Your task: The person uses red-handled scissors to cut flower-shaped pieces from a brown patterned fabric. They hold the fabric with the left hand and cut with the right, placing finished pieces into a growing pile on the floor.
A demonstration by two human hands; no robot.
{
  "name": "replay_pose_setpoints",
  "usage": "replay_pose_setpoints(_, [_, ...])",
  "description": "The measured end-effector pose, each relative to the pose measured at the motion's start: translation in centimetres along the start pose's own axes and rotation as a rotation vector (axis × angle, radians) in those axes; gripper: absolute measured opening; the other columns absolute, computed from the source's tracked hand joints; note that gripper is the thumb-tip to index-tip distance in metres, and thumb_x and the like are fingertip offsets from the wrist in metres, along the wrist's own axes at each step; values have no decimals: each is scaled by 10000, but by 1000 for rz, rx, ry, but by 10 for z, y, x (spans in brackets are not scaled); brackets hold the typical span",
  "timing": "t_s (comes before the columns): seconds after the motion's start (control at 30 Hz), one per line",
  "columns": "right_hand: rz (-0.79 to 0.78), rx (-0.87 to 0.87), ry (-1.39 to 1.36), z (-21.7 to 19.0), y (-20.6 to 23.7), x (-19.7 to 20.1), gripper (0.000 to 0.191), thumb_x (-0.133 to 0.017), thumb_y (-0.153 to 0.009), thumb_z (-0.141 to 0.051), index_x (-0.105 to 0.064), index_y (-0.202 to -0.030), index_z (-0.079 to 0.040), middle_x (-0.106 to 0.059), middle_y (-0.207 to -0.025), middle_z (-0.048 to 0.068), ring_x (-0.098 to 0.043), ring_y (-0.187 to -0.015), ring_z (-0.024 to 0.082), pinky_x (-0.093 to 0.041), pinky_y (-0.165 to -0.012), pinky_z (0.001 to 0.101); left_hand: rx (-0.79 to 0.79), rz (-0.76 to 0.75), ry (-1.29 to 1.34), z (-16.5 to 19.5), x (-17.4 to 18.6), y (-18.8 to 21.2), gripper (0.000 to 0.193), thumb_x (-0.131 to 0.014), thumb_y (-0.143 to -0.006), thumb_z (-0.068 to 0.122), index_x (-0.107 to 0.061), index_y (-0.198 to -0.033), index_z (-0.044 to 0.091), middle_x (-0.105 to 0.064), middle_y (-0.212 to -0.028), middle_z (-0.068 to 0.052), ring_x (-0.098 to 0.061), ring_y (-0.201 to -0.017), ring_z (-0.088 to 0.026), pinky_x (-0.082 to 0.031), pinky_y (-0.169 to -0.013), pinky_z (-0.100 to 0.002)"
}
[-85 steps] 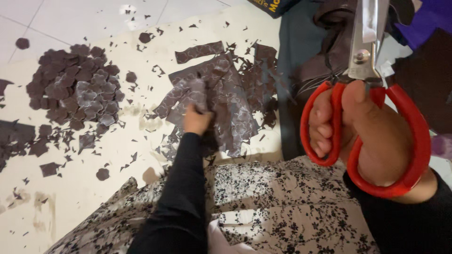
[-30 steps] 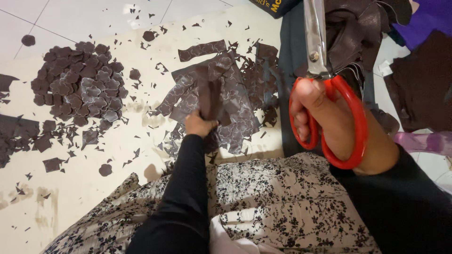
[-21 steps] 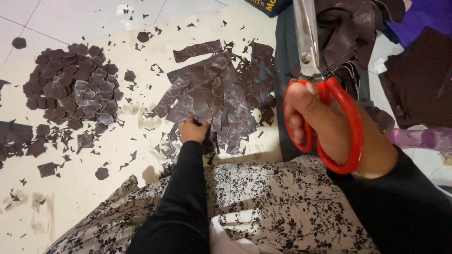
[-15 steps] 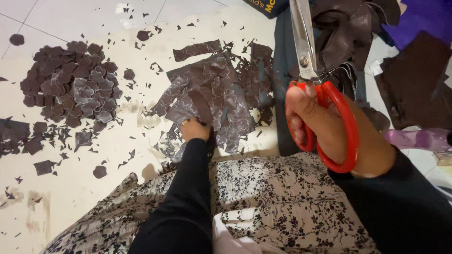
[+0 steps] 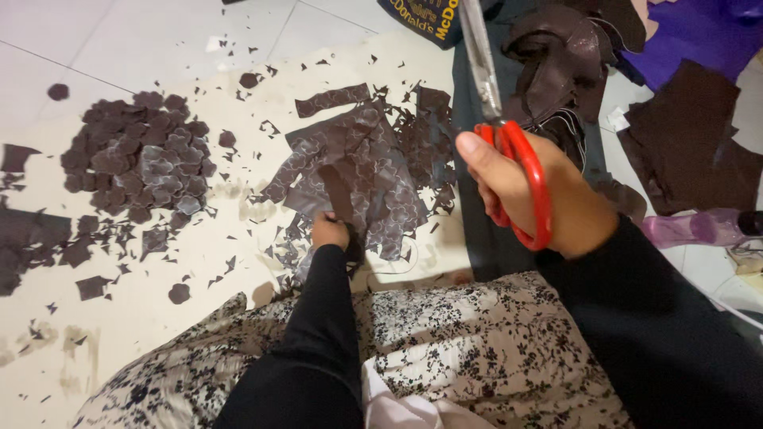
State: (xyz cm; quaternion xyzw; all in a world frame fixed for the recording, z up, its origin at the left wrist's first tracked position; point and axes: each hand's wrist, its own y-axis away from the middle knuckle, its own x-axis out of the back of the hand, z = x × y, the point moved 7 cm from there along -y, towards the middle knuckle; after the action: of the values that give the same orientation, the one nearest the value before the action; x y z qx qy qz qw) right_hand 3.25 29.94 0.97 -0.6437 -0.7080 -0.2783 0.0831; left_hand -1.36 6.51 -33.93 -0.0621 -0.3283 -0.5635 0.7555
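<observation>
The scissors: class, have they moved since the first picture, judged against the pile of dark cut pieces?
Yes. The scissors, held in the right hand, have shifted left, closer to the pile of cut pieces.

Right hand (image 5: 548,199) grips red scissors (image 5: 509,143); left hand (image 5: 328,232) grasps fabric (image 5: 358,175).

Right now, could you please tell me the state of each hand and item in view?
Left hand: gripping a dark strip from the cut scrap pile.
Right hand: grip closed on the red-handled scissors, blades shut, pointing up.
Round cutouts: heaped on the floor.
Pink bottle: lying on its side.
</observation>
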Motion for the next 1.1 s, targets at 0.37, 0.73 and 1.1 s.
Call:
replay_pose_setpoints(0.37, [30,14,-99,16,-36,-8,518,-562,-1018,-495,-616,-864,-4,-627,-713,45,-608,-608,134,-499,-557,270,-267,-347,-187,62,0,12,397,-483,-941,335,-720,-1047,34,-708,-1101,-254,-657,-1025,-442,-490,-867,-527])
replay_pose_setpoints(0.73, [-144,92,-46,40,-125,-68,347,-697,-962,-348,-639,-1021,-11,-720,-853,71,-687,-734,146,-527,-624,275,-401,-314,464,161,48,10,316,-494,-980,219,-700,-927,-14,-688,-903,-165,-634,-837,-299,-507,-766,-388])
replay_pose_setpoints(1.1, [99,418,244,6,-110,-78,425,-886,-825,-362,-679,-954,-14,-678,-803,40,-603,-704,108,-488,-651,275,-452,-195,489,196,58,35,220,-554,-952,83,-516,-1114,-60,-636,-965,-160,-620,-903,-204,-514,-808,-355])
